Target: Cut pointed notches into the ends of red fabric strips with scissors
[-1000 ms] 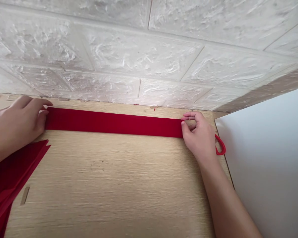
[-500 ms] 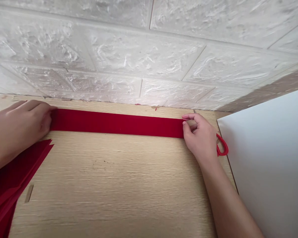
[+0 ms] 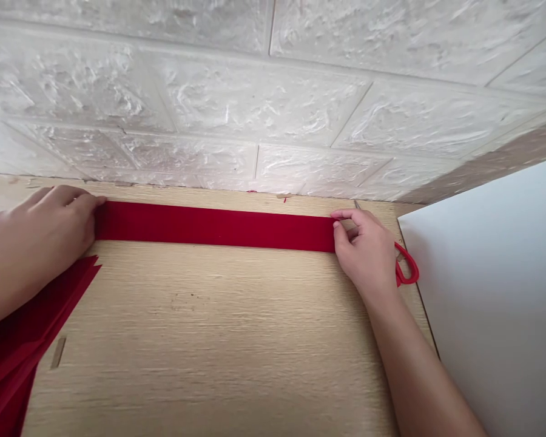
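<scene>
A long dark red fabric strip (image 3: pixel 213 226) lies flat and nearly straight on the wooden table, parallel to the wall. At its left end, my left hand (image 3: pixel 57 227) is closed on the strip, with the fingertips mostly hidden behind the hand. My right hand (image 3: pixel 366 249) pinches the right end between thumb and fingers. Beside and partly under my right hand lie scissors (image 3: pixel 408 267); a red handle loop and a bit of the metal tip show. More red fabric (image 3: pixel 27 328) in folded layers sits below my left forearm.
A white textured brick-pattern wall (image 3: pixel 264 97) rises behind the table (image 3: pixel 218 340). On the right stands a smooth white panel (image 3: pixel 491 285). Small red scraps (image 3: pixel 284 198) lie along the wall's foot. There is a short slot (image 3: pixel 59 352) at the lower left of the table.
Both hands keep their hold on the strip's ends. The strip stays in place; the view has shifted only slightly.
</scene>
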The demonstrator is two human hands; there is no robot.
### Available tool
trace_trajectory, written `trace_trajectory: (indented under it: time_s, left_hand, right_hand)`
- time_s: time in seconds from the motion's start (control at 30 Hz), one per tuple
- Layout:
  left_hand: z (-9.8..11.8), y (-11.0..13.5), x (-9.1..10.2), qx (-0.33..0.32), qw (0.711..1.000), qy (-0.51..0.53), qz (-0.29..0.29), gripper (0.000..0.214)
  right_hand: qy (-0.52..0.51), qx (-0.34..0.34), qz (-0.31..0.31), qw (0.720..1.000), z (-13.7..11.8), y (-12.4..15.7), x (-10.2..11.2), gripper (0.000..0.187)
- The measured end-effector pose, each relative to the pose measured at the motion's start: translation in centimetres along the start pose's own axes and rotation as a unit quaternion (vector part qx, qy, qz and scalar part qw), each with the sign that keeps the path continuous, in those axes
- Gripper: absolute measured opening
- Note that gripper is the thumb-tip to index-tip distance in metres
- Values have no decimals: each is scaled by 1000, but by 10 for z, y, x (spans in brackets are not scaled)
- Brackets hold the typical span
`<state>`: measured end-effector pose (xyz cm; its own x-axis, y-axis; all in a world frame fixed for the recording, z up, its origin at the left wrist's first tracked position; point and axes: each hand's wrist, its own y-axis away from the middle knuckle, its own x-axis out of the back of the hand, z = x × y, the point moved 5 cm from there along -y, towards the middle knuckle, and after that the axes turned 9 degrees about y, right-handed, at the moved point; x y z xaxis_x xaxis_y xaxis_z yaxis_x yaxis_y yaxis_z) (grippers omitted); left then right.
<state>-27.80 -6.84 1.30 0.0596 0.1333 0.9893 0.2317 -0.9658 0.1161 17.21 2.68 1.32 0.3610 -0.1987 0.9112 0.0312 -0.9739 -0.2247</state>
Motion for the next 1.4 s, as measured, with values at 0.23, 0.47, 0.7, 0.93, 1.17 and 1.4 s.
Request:
trace_trajectory:
  time_s: [0.23,0.47,0.7,0.93,1.17,1.4]
  left_hand:
    - [5,-3,29,140,987,72,-35,60]
    - [12,-11,44,150,981,117,-37,63]
    - [9,-15,39,120,982,142,-23,70]
    - [9,-13,38,193,961,196,-14,72]
    - [11,-14,41,240,945,220,-18,67]
    - [-6,-21,33,218,942,256,-27,68]
  right_hand:
    - [15,-3,-5,1000,0,0,1,21]
    - [35,-4,7,999,-2,1,1,20]
    - [51,-9,2,999,-3,1,1,21]
    - [47,-10,2,999,-3,1,1,21]
    - [50,-11,2,999,-2,2,0,21]
    - [57,-16,-2,998,-2,2,0,20]
